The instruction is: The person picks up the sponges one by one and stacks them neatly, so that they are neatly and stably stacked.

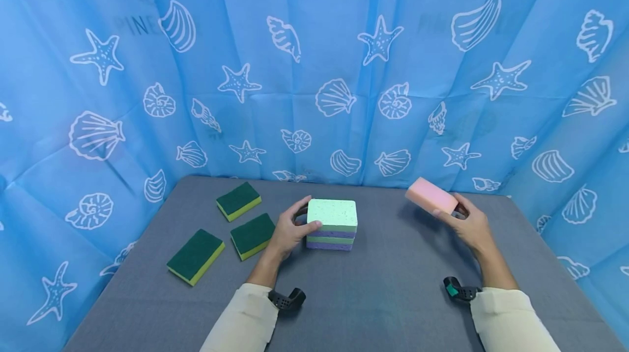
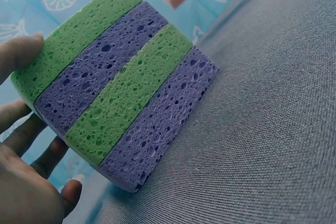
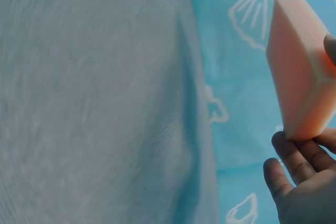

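Four-layer stacking shows in a block of alternating green and purple sponges (image 1: 331,225) on the grey table. My left hand (image 1: 290,230) holds the stack at its left end, the thumb on the top green sponge (image 2: 79,43) and the other fingers around the far side. In the left wrist view the stack's porous long sides show, with the lowest purple sponge (image 2: 160,121) on the cloth. Off to the right, my right hand (image 1: 469,225) grips a pink sponge (image 1: 429,196) by one end, tilted and raised above the table. Its thumb and fingertips show in the right wrist view.
Three green-and-yellow scouring sponges (image 1: 195,256) lie apart on the left side of the table. A blue shell-print curtain (image 1: 314,68) hangs behind and beside the grey tabletop (image 1: 388,286). Black bands (image 1: 287,300) sit at both wrists.
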`<move>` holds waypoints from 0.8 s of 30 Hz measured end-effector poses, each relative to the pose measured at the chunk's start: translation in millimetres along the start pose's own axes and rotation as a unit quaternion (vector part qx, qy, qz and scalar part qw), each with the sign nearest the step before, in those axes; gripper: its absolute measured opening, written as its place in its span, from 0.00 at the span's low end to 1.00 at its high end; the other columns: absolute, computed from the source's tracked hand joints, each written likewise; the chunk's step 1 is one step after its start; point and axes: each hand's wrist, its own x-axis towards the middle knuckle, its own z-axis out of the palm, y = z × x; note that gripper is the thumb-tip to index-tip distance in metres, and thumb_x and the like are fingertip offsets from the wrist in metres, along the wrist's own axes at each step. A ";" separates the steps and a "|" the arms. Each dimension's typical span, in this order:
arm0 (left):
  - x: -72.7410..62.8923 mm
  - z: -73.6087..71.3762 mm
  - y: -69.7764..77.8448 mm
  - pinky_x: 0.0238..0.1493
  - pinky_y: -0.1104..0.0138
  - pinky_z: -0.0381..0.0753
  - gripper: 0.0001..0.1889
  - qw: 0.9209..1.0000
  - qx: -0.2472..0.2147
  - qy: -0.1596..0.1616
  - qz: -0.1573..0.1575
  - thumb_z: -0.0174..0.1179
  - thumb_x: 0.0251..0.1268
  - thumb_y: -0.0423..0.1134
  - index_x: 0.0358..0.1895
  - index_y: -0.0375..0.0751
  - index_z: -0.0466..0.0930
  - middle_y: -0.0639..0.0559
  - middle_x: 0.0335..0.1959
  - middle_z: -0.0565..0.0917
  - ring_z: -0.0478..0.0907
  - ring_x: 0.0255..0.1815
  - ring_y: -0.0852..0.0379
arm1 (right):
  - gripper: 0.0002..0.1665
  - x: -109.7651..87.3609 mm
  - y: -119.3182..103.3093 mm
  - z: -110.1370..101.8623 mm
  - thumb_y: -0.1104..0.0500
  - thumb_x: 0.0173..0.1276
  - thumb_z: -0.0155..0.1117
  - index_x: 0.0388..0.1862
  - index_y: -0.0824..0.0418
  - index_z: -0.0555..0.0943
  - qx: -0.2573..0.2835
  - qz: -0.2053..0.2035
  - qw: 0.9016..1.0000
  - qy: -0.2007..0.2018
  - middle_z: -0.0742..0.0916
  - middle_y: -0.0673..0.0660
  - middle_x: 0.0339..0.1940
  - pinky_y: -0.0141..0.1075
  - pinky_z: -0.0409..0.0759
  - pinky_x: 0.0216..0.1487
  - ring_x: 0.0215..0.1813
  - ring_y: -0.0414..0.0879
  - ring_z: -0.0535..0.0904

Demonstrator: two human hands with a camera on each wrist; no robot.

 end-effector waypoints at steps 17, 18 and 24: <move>2.6 -0.1 -7.8 0.52 0.57 0.74 0.36 1.000 -0.006 0.010 0.006 0.66 0.61 0.32 0.72 0.39 0.62 0.40 0.65 0.69 0.66 0.64 0.45 | 0.52 -23.8 -44.3 -3.8 0.51 0.64 0.69 0.77 0.68 0.52 0.020 -0.095 0.995 0.004 0.66 0.77 0.67 0.63 0.64 0.58 0.65 0.71 0.63; 2.5 0.0 -6.4 0.52 0.57 0.74 0.36 1.000 -0.004 0.008 0.006 0.65 0.62 0.31 0.73 0.37 0.61 0.39 0.65 0.69 0.65 0.64 0.44 | 0.52 -25.4 -47.2 -3.1 0.51 0.64 0.70 0.77 0.68 0.52 0.019 -0.100 0.995 0.004 0.66 0.76 0.67 0.63 0.64 0.58 0.65 0.71 0.63; -4.8 1.9 17.0 0.53 0.55 0.73 0.35 1.000 0.001 -0.010 0.012 0.62 0.62 0.27 0.72 0.28 0.58 0.31 0.66 0.65 0.63 0.65 0.36 | 0.50 -34.4 -59.4 4.7 0.55 0.62 0.71 0.76 0.67 0.56 0.017 -0.143 0.990 0.003 0.69 0.72 0.66 0.50 0.68 0.59 0.64 0.64 0.66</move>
